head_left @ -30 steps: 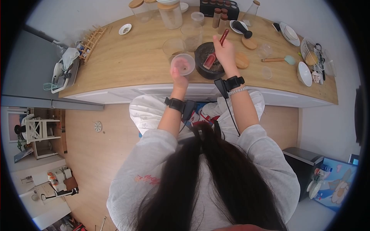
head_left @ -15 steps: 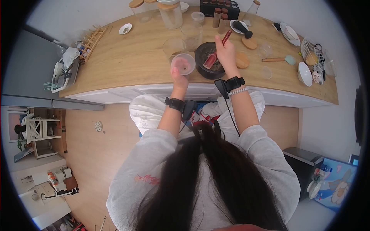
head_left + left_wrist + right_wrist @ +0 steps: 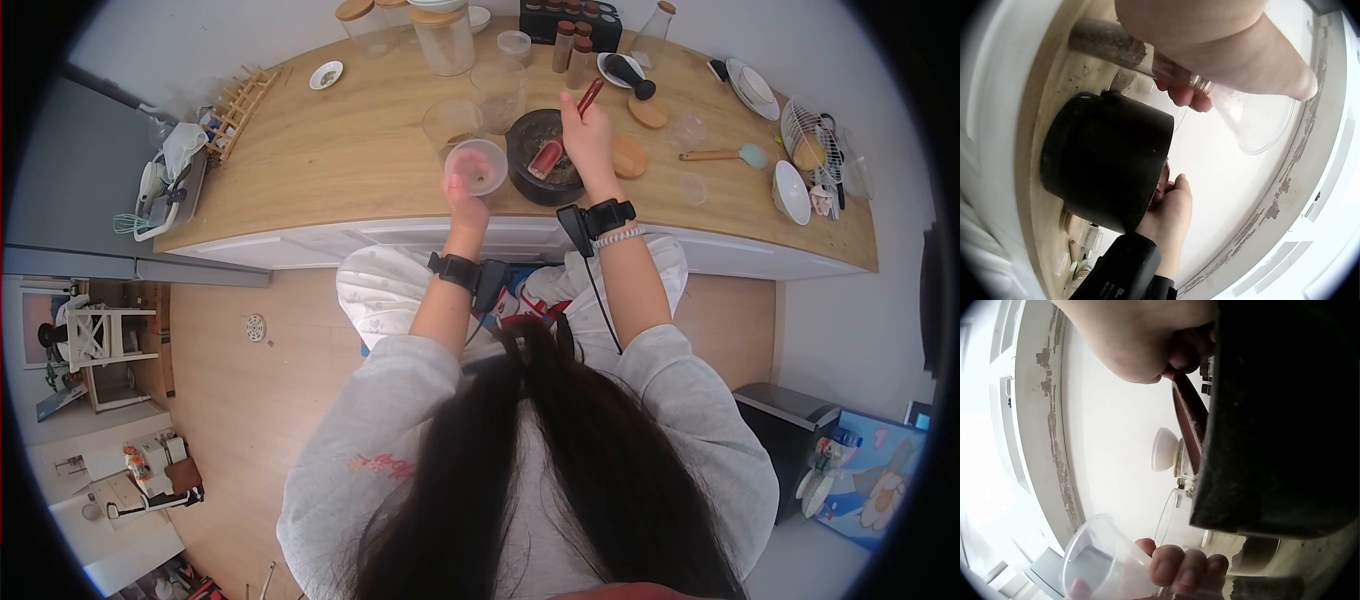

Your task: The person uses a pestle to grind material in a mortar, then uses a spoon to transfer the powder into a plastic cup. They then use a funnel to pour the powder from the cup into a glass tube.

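The left hand [image 3: 466,204] holds a clear plastic cup or funnel-like container [image 3: 477,166] just left of a dark mortar-like bowl [image 3: 527,186]. In the right wrist view, its fingers [image 3: 1189,570] curl round the narrow lower part of the clear piece [image 3: 1100,557]. The right hand [image 3: 588,146] grips a red scoop [image 3: 547,158], its head inside the bowl over dark crumbly contents. In the left wrist view the bowl [image 3: 1110,156] stands between both hands and hides most of the scoop.
Behind the bowl stand clear jars [image 3: 497,90] and brown-capped tubes [image 3: 561,48]. To its right lie wooden lids [image 3: 628,157], a spatula [image 3: 752,155] and a white bowl [image 3: 790,192]. A small white dish [image 3: 325,75] sits at the back left; a wooden rack [image 3: 238,118] stands farther left.
The right hand and the scoop's handle have shifted very slightly to the right. The left hand and the clear container look nearly still.
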A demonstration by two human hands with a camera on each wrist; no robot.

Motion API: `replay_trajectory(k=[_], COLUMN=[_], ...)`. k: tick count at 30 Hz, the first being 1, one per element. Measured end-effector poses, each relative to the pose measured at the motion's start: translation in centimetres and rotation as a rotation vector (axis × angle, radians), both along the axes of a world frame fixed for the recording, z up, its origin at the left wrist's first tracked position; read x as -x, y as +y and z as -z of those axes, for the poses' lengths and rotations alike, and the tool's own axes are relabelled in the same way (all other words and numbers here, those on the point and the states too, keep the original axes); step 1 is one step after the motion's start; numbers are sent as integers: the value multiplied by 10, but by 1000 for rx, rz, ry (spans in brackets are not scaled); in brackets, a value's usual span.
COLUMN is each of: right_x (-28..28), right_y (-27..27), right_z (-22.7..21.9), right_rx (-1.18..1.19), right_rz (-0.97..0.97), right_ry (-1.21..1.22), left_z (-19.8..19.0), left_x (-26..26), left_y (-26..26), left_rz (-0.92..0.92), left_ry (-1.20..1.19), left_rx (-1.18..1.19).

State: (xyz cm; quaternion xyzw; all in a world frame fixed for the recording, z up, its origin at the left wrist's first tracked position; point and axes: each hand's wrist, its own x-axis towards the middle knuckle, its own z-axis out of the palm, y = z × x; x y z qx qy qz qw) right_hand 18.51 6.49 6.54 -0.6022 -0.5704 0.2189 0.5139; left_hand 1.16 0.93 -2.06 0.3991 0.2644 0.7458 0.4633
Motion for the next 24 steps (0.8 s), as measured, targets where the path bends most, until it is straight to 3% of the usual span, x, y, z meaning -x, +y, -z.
replay_trajectory(k=[2, 8, 11, 24], right_x=[0, 0, 0, -1], right_y=[-1, -1, -1, -1], right_z=[-1, -2, -3, -2], right_rx=[5, 16, 24, 26], right_rz=[0, 9, 8, 9], right_ry=[0, -8, -5, 3], left_z=[-2, -4, -5, -6], left_x=[-4, -2, 0, -1], left_y=[2, 1, -4, -4], left_rz=[-76, -76, 14, 26], left_ry=[32, 63, 3, 4], left_rx=[14, 2, 7, -11])
